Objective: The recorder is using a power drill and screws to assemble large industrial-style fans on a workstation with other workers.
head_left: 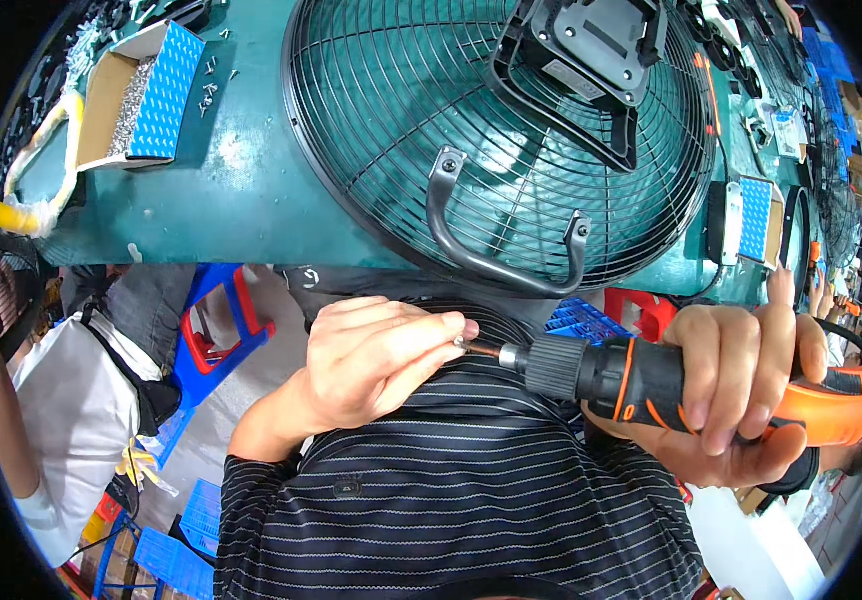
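Note:
My right hand is wrapped round an orange and black electric screwdriver, held level with its bit pointing left. At the tip of that bit, my left hand pinches a small silver screw between thumb and fingertips. Both hands are in front of my body, below the table edge. Beyond them a round black wire fan guard lies on the green table. A curved black handle is fixed to it at two ends, each with a screw in it.
A blue and white box of screws stands at the left, loose screws beside it. A black bracket rests over the guard. Another small blue box is at the right. A person in white sits at the left near a blue and red stool.

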Available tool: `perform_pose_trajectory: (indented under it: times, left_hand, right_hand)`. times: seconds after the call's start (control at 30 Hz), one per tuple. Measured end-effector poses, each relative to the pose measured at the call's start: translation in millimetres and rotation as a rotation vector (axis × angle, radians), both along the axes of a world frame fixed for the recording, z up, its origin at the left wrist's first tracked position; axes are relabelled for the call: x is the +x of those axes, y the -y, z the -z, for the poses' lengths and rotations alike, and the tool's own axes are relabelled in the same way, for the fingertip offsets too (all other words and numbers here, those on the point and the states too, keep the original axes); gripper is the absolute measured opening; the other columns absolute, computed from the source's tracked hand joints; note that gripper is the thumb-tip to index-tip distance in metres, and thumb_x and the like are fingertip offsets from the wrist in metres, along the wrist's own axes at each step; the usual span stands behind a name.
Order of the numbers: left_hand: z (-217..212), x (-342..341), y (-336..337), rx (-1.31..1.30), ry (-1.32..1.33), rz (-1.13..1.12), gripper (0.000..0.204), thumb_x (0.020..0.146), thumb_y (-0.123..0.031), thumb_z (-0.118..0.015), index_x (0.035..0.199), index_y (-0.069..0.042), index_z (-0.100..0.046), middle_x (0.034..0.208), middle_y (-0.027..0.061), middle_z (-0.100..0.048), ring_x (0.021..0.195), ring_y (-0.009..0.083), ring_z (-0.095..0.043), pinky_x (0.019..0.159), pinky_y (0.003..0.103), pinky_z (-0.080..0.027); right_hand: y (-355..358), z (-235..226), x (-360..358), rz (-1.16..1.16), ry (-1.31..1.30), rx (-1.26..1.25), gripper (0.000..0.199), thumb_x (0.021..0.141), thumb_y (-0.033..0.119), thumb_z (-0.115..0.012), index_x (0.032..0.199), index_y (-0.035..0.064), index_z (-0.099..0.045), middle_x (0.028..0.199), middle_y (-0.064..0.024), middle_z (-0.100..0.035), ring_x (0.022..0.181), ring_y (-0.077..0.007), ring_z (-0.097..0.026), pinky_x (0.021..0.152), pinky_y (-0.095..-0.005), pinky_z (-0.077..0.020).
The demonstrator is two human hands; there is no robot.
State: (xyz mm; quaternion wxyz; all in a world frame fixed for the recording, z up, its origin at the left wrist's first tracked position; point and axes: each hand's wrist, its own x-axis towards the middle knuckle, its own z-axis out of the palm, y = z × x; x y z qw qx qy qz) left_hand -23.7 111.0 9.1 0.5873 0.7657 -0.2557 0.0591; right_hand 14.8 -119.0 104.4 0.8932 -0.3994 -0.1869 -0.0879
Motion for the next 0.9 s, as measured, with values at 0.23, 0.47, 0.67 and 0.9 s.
perform_pose_trajectory:
  times: [0.23, 0.47, 0.67, 0.9]
  left_hand:
    - [9, -1, 1, -0.041, -0.014, 0.008, 0.033, 0.078, -0.003, -0.077, 0.108, -0.002, -0.063, 0.091, 0.0095, -0.076, 0.072, 0.0224, -0.072, 0.061, 0.031, -0.055]
    - [7, 4, -6, 0.219, 0.032, -0.059, 0.039, 0.070, -0.009, -0.086, 0.102, -0.003, -0.063, 0.081, 0.0068, -0.072, 0.067, 0.0223, -0.068, 0.055, 0.034, -0.049]
    - [21, 9, -2, 0.269, 0.165, -0.334, 0.053, 0.060, -0.017, -0.095, 0.091, -0.007, -0.053, 0.067, 0.0033, -0.049, 0.052, 0.0195, -0.049, 0.046, 0.032, -0.035]
    - [28, 16, 0, 0.304, 0.115, -0.377, 0.040, 0.062, -0.025, -0.090, 0.071, -0.010, -0.054, 0.062, 0.0012, -0.047, 0.047, 0.0180, -0.042, 0.044, 0.030, -0.029]
  right_hand:
    - [-5, 8, 1, 0.001, 0.052, -0.019, 0.043, 0.091, 0.017, -0.070, 0.122, 0.0057, -0.042, 0.086, -0.0046, -0.057, 0.062, -0.0137, -0.061, 0.055, -0.0275, -0.0541]
    - [-7, 11, 12, -0.210, 0.141, -0.137, 0.038, 0.079, 0.007, -0.077, 0.108, 0.0032, -0.051, 0.073, -0.0039, -0.063, 0.060, -0.0130, -0.066, 0.057, -0.0219, -0.0591]
    - [-20, 17, 7, -0.205, 0.333, -0.273, 0.045, 0.076, 0.009, -0.085, 0.110, 0.0029, -0.056, 0.073, -0.0059, -0.066, 0.060, -0.0172, -0.068, 0.058, -0.0287, -0.0600]
    - [-26, 15, 16, -0.320, 0.262, -0.396, 0.043, 0.073, 0.007, -0.085, 0.106, 0.0036, -0.058, 0.072, -0.0074, -0.066, 0.060, -0.0190, -0.069, 0.055, -0.0294, -0.0589]
